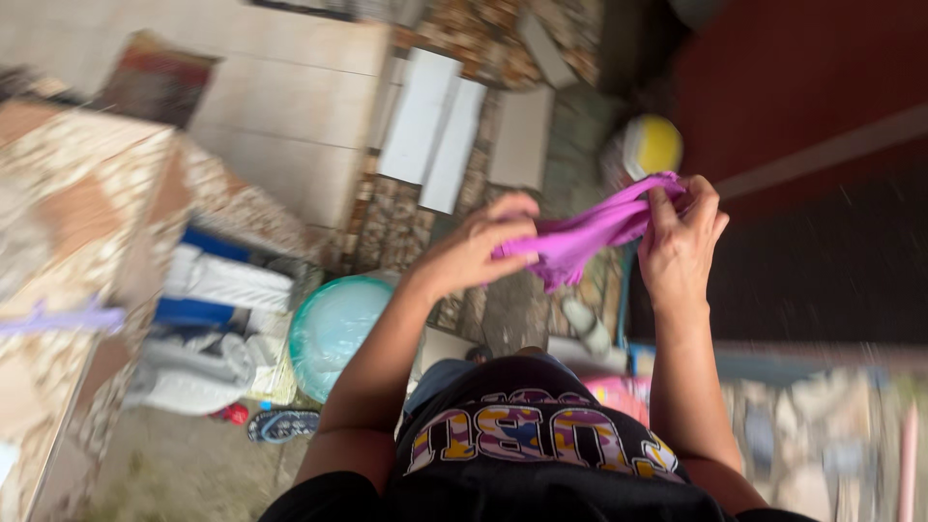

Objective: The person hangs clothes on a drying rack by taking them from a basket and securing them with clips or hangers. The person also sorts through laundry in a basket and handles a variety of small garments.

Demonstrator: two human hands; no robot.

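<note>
I hold a bright pink cloth [580,242] stretched between both hands at chest height. My left hand [478,253] pinches its lower left end with fingers and thumb. My right hand [681,237] grips the upper right end, fingers curled over the fabric. The cloth is bunched and twisted, with a fold hanging down in the middle. The picture is motion-blurred.
Below me sits a round teal basin [333,329] beside piled white and blue laundry [217,290]. A tiled mosaic counter [77,222] stands at left. White tiles [435,126] lie on the stone floor ahead. A yellow-lidded container [650,145] is behind the cloth, a sandal [282,423] below.
</note>
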